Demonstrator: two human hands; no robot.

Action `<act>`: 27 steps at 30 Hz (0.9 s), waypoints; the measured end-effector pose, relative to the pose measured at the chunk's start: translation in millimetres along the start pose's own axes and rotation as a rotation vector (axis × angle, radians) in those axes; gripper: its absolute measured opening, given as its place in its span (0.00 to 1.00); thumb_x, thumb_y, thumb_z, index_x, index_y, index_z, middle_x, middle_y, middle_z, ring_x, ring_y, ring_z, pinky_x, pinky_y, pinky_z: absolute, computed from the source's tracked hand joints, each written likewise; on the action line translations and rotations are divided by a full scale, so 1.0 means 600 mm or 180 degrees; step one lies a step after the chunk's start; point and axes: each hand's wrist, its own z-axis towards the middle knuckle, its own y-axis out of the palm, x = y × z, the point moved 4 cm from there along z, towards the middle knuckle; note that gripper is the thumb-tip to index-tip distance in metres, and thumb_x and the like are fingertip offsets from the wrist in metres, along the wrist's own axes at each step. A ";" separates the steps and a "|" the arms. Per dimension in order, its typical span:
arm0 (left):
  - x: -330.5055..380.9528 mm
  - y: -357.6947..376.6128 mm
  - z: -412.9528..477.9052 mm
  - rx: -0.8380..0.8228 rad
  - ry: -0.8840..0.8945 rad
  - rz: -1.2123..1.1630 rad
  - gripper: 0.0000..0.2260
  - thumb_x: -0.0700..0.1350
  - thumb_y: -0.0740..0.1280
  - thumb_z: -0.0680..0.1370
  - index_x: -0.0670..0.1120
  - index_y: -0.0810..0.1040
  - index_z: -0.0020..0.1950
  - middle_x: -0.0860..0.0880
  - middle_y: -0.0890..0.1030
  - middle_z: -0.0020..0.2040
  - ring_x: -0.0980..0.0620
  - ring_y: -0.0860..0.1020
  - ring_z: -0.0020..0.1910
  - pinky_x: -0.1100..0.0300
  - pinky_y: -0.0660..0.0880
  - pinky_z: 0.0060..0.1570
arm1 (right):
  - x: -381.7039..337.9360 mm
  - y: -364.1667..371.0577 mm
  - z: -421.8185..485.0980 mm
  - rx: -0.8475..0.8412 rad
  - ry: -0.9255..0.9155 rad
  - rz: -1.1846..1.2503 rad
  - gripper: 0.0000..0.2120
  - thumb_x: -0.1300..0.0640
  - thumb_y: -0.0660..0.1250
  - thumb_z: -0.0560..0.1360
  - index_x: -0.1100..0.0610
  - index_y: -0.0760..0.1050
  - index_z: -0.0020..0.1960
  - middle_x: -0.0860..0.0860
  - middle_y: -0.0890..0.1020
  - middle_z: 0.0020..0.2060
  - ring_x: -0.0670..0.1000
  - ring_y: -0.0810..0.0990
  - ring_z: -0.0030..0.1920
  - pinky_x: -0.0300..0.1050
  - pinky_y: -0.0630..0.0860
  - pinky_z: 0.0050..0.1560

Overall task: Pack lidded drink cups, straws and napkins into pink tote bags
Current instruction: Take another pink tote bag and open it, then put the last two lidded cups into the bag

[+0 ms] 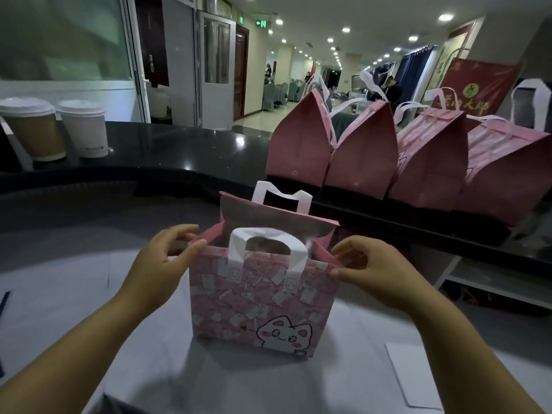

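Both hands are pinching the top side edges of the pink tote bag (260, 297) standing upright on the white table (89, 309): left hand (161, 264) fingers curled closed on the left rim, right hand (370, 270) fingertips closed on the right rim. Bag mouth is standing open; contents too dark to tell. Two lidded cups (56, 127) are waiting on the dark counter (179, 150), well apart from the bag. Four more pink bags (403, 153) are lining the counter's right. Likely spreading the mouth; best pulling both sides evenly outward, keeping the base flat and white handles (265, 246) clear.
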 end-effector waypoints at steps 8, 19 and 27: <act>0.010 -0.090 0.069 -0.0116 0.0313 0.0287 0.13 0.59 0.63 0.68 0.59 0.74 0.52 0.57 0.77 0.50 0.56 0.77 0.47 0.62 0.74 0.41 | -0.137 -0.037 0.091 0.0045 -0.0675 -0.0227 0.11 0.50 0.74 0.70 0.45 0.77 0.51 0.42 0.82 0.42 0.40 0.81 0.42 0.38 0.78 0.43; -0.031 -0.310 0.231 0.0519 0.0468 0.0889 0.04 0.46 0.72 0.72 0.55 0.81 0.42 0.55 0.81 0.36 0.59 0.78 0.38 0.74 0.71 0.36 | -0.470 0.079 0.334 -0.0129 -0.1908 -0.0549 0.08 0.50 0.70 0.73 0.52 0.78 0.50 0.44 0.80 0.41 0.43 0.79 0.41 0.40 0.78 0.43; -0.067 -0.437 0.351 0.0896 0.0489 0.2028 0.10 0.50 0.71 0.72 0.51 0.78 0.52 0.55 0.78 0.47 0.55 0.76 0.47 0.59 0.72 0.46 | -0.611 0.247 0.539 -0.0256 -0.1847 -0.0971 0.17 0.47 0.70 0.73 0.52 0.73 0.57 0.50 0.79 0.50 0.52 0.78 0.49 0.53 0.78 0.51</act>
